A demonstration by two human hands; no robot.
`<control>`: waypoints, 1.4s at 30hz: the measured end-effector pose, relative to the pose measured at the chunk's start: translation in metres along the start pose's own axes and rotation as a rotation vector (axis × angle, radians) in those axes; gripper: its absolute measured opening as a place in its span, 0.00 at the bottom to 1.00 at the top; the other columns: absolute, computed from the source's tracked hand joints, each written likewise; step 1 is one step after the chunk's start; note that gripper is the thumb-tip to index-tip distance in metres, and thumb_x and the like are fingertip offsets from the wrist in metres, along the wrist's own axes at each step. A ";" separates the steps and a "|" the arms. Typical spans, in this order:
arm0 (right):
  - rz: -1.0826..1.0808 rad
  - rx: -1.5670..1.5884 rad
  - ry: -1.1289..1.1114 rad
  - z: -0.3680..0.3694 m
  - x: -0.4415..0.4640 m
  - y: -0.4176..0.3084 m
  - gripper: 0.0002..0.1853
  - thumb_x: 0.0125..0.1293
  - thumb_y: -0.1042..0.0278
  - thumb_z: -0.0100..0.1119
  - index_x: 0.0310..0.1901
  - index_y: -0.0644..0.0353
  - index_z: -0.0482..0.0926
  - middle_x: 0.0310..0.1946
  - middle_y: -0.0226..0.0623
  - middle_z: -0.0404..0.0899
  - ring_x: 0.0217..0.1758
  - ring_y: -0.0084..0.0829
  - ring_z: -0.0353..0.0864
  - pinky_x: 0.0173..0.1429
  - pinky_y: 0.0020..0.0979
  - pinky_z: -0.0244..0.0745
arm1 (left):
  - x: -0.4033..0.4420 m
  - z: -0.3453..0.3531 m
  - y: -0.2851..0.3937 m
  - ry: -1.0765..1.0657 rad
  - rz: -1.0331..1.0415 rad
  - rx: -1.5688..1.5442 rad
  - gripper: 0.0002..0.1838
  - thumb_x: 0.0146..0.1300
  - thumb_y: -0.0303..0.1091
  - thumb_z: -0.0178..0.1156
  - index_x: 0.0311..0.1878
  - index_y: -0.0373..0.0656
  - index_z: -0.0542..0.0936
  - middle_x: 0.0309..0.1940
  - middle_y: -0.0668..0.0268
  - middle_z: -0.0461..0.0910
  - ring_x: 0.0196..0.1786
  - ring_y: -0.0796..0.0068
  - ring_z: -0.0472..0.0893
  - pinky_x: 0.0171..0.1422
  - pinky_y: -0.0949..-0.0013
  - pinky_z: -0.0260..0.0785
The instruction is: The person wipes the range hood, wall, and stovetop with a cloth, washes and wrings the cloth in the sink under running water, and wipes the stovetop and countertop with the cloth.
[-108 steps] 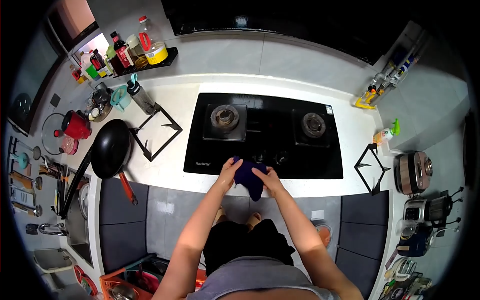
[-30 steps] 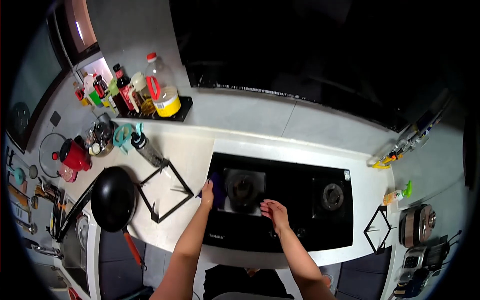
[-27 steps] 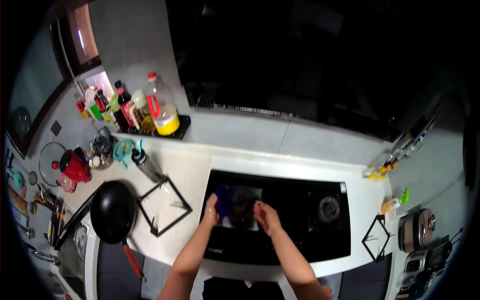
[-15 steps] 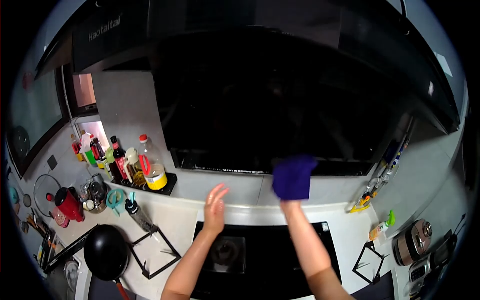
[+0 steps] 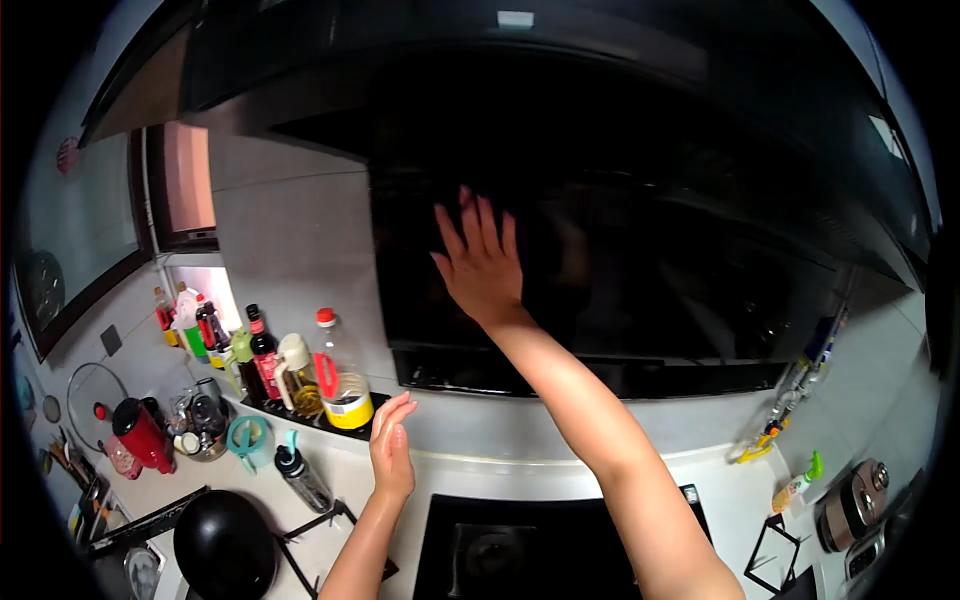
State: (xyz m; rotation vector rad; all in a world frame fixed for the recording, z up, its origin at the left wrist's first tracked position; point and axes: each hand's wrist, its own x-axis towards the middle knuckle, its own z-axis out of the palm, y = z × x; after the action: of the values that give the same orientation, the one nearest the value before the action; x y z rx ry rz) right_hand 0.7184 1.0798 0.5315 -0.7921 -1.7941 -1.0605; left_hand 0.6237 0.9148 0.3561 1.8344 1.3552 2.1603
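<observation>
My right hand (image 5: 483, 262) is raised against the glossy black range hood panel (image 5: 650, 260), with its fingers spread. The back of the hand faces me; whether the palm presses on the panel I cannot tell. No purple cloth shows around it. My left hand (image 5: 393, 450) is held up above the counter, fingers stretched out, with nothing in it. It is nearest to a large oil bottle (image 5: 348, 385) with a red cap and yellow label. Below both arms lies the black cooktop (image 5: 560, 560).
Several sauce bottles (image 5: 262, 355) line a black shelf at left. A black wok (image 5: 225, 545), a dark water bottle (image 5: 303, 478) and a red kettle (image 5: 142, 435) stand on the left counter. At right are a spray bottle (image 5: 797, 487), a metal pan support (image 5: 775, 555) and a cooker (image 5: 853, 505).
My right hand has moved up and left onto the hood panel; the purple cloth seen at it before no longer shows. My left hand has shifted slightly left. The view has tilted upward.
</observation>
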 end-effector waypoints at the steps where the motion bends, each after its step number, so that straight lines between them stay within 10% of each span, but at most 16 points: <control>1: -0.026 0.013 0.030 0.006 0.014 -0.016 0.32 0.62 0.46 0.45 0.66 0.46 0.57 0.70 0.42 0.45 0.73 0.40 0.41 0.70 0.48 0.37 | 0.000 -0.010 -0.003 0.006 -0.004 0.024 0.23 0.68 0.43 0.39 0.48 0.34 0.75 0.53 0.54 0.71 0.57 0.60 0.68 0.63 0.61 0.56; 9: -0.575 0.128 -0.147 0.038 -0.037 -0.058 0.32 0.62 0.46 0.46 0.66 0.46 0.57 0.69 0.33 0.51 0.72 0.35 0.45 0.71 0.46 0.37 | 0.009 -0.006 -0.019 0.058 -0.025 -0.074 0.22 0.68 0.42 0.39 0.47 0.34 0.76 0.52 0.54 0.72 0.57 0.60 0.68 0.64 0.61 0.55; 12: -0.500 0.071 -0.206 0.018 -0.079 -0.006 0.34 0.58 0.42 0.48 0.65 0.41 0.59 0.65 0.27 0.59 0.69 0.36 0.52 0.69 0.46 0.43 | 0.008 0.004 -0.023 0.047 -0.031 -0.110 0.16 0.66 0.36 0.44 0.47 0.35 0.76 0.51 0.56 0.72 0.57 0.62 0.69 0.62 0.64 0.57; 19: -0.268 -0.182 0.062 0.002 0.030 0.008 0.36 0.53 0.47 0.52 0.61 0.61 0.64 0.65 0.54 0.55 0.71 0.45 0.48 0.71 0.46 0.40 | 0.015 0.031 -0.030 0.066 -0.031 -0.224 0.10 0.62 0.24 0.49 0.44 0.36 0.76 0.49 0.57 0.72 0.47 0.70 0.74 0.51 0.71 0.68; 21: -0.327 -0.094 0.275 0.005 0.035 0.007 0.31 0.55 0.46 0.51 0.60 0.51 0.67 0.65 0.43 0.58 0.71 0.40 0.50 0.71 0.46 0.41 | 0.018 0.049 -0.020 0.043 -0.050 -0.312 0.09 0.62 0.23 0.49 0.43 0.35 0.76 0.49 0.58 0.71 0.46 0.71 0.74 0.52 0.71 0.68; 42: -0.118 -0.259 0.053 -0.143 -0.167 0.478 0.30 0.60 0.43 0.48 0.63 0.43 0.63 0.66 0.25 0.59 0.62 0.34 0.62 0.63 0.46 0.56 | -0.037 0.315 0.095 -0.066 -0.143 -0.347 0.08 0.62 0.20 0.48 0.37 0.36 0.78 0.47 0.60 0.71 0.41 0.76 0.74 0.45 0.74 0.70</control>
State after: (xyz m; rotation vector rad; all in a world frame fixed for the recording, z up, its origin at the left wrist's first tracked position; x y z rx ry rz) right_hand 1.2391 1.1440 0.5755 -0.8112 -1.6961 -1.3995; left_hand 0.9370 1.0231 0.3657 1.6120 0.9881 2.0829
